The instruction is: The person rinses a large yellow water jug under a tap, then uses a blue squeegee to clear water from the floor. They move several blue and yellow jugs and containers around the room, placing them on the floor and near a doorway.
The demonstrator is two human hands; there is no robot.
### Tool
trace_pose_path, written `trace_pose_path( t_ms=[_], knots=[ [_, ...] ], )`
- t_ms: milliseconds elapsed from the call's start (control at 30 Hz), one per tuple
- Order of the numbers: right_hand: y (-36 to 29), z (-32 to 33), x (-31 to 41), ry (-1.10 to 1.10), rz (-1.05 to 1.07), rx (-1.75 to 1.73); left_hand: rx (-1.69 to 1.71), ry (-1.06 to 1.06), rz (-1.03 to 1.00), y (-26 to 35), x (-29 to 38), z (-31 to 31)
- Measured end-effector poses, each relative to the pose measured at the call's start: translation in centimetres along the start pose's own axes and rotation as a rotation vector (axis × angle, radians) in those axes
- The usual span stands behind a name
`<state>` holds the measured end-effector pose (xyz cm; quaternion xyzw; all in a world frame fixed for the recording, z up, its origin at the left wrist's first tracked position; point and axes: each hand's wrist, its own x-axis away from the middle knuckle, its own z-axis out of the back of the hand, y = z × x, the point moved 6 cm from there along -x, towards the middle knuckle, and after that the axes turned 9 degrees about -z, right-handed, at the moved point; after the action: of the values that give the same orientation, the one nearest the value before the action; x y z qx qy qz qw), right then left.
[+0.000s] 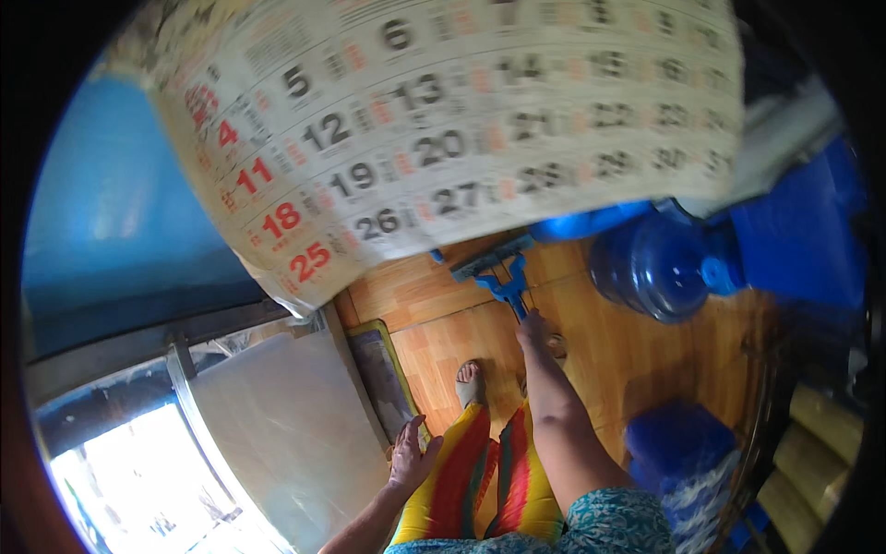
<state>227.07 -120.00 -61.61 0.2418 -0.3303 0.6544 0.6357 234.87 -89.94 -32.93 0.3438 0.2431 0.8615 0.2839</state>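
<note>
My right hand (531, 328) is closed on the handle of a sponge mop, just behind its blue plastic bracket (511, 285). The mop's dark, flat head (491, 258) lies over the wood-patterned floor (432, 298), its far side near the lower edge of a large wall calendar (443, 152). My left hand (412, 453) hangs beside my left thigh with its fingers apart and holds nothing. Between the hands are my striped trousers (457, 478) and a sandalled foot (469, 384).
A large blue water bottle (651, 266) lies on its side at the right, against a blue container (803, 228). A dark mat with a yellowish border (381, 367) lies by a pale panel (284, 422) at the left. A blue wrapped bundle (678, 443) stands at the lower right.
</note>
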Motion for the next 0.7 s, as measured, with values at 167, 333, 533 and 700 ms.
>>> trace_pose_path(
  t_ms=[167,333,533,700],
  knots=[
    [1.8,0.8,0.4,-0.22,0.046,0.122,-0.047,-0.123,-0.043,0.3,0.5,-0.3],
    [13.2,1.7,2.2,-0.106,-0.164,0.04,-0.175,-0.202,-0.134,0.0,0.8,-2.9],
    [37.9,-2.0,11.1,-0.042,-0.513,-0.16,-0.24,-0.369,-0.268,3.2,1.4,-8.4],
    [48.0,-6.7,15.5,0.14,-0.826,-0.48,-0.248,-0.504,-0.36,7.2,2.3,-14.0]
  ],
)
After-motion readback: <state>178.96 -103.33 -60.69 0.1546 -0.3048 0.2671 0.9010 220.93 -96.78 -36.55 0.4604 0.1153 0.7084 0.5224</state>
